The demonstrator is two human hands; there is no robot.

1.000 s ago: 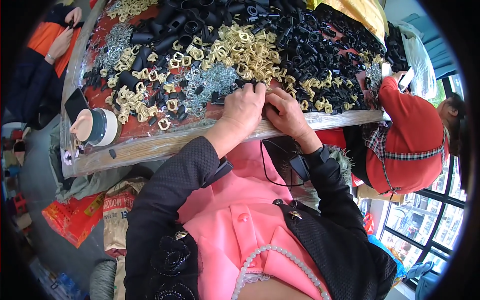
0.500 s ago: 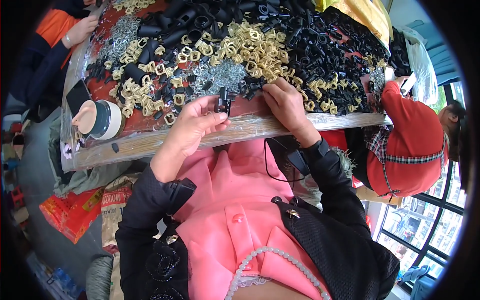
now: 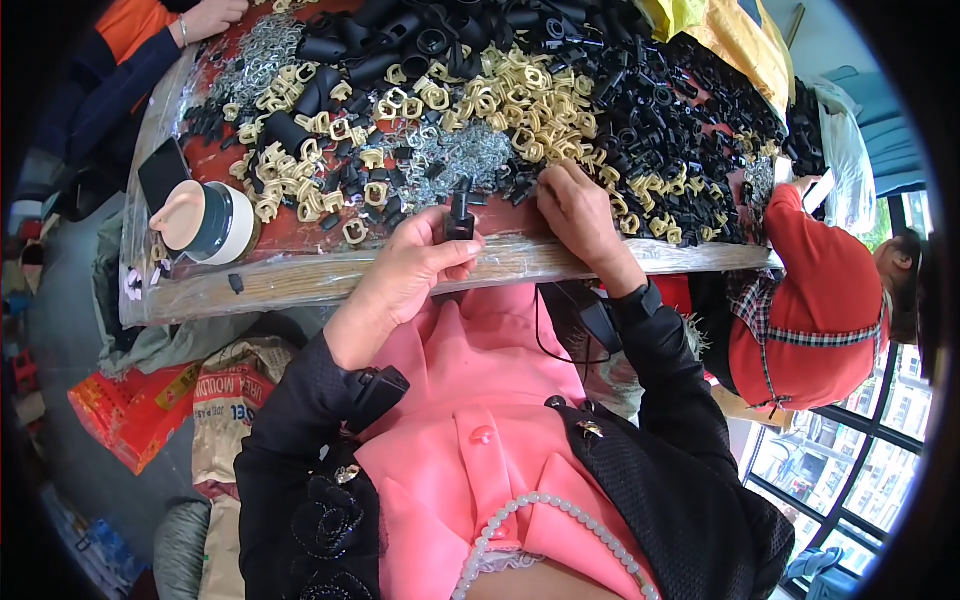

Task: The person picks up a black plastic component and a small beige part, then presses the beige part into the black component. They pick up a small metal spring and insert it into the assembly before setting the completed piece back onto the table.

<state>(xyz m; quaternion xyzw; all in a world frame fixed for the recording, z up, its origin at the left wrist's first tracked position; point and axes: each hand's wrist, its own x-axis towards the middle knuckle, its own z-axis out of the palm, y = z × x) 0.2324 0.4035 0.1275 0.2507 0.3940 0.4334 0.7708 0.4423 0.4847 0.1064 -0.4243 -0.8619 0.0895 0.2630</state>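
Observation:
My left hand [image 3: 418, 262] pinches a small black plastic part [image 3: 460, 214] between thumb and fingers, just above the table's front edge. Its narrow stem points away from me and its blocky end is at my thumb. My right hand [image 3: 583, 215] rests on the table to the right of it, fingers curled together at the near edge of the piles. Whatever those fingertips may hold is hidden. Beyond my hands lie a heap of silvery metal clips [image 3: 470, 152] and a pile of cream-coloured plastic rings [image 3: 540, 95]. Small black parts [image 3: 660, 140] spread to the right.
A lidded jar [image 3: 225, 225] and a dark phone [image 3: 164, 174] sit at the table's left. Black tubes [image 3: 380, 62] lie at the back. A co-worker's hand [image 3: 215, 15] is at far left; a person in red [image 3: 815, 310] works at right. Plastic-wrapped wood [image 3: 330, 288] edges the table.
The black part in my left hand has turned, its stem now pointing away from me. My right hand stays beside the piles with its fingers drawn in. The co-worker's hand at left has shifted.

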